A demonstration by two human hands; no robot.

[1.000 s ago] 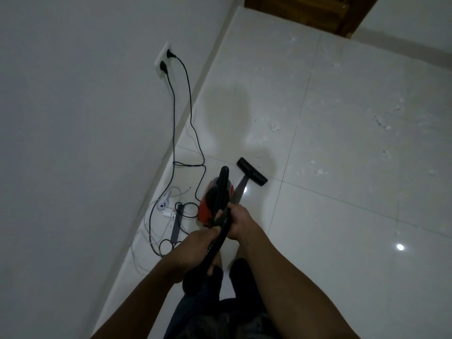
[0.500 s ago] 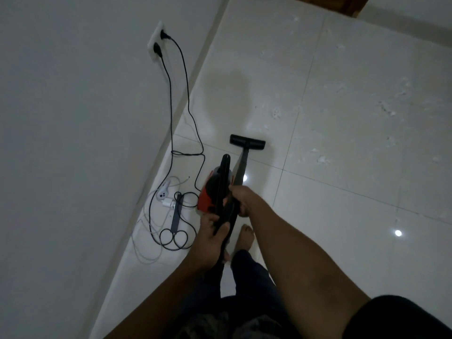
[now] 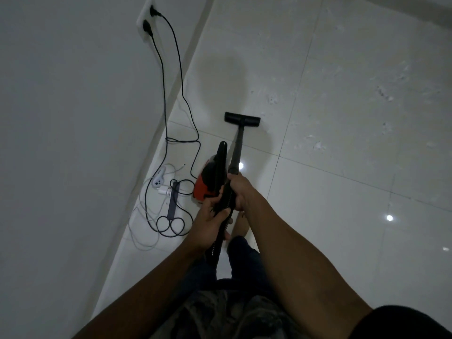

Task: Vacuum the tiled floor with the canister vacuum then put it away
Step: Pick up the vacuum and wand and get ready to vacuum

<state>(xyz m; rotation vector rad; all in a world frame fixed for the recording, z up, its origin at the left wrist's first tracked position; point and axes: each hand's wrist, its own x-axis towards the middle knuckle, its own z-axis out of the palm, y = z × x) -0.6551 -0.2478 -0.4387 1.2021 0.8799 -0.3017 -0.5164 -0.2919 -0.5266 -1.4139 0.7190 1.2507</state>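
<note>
While left hand [image 3: 211, 217] and right hand [image 3: 241, 189] grip the hose [image 3: 215, 248], the floor head [image 3: 242, 118] rests on open floor [image 3: 342, 192] (cords [image 3: 171, 222] crowd its left edge).

Seen from above: the left hand [image 3: 209, 220] grips a black ribbed hose [image 3: 214, 249]; the right hand [image 3: 241, 190], just ahead, holds the wand [image 3: 238, 145] at its near end. The wand slopes down to a black floor head [image 3: 242, 119] on the pale tiled floor [image 3: 342, 192]. A red canister vacuum [image 3: 202, 188] sits near tangled cables [image 3: 171, 225].
</note>
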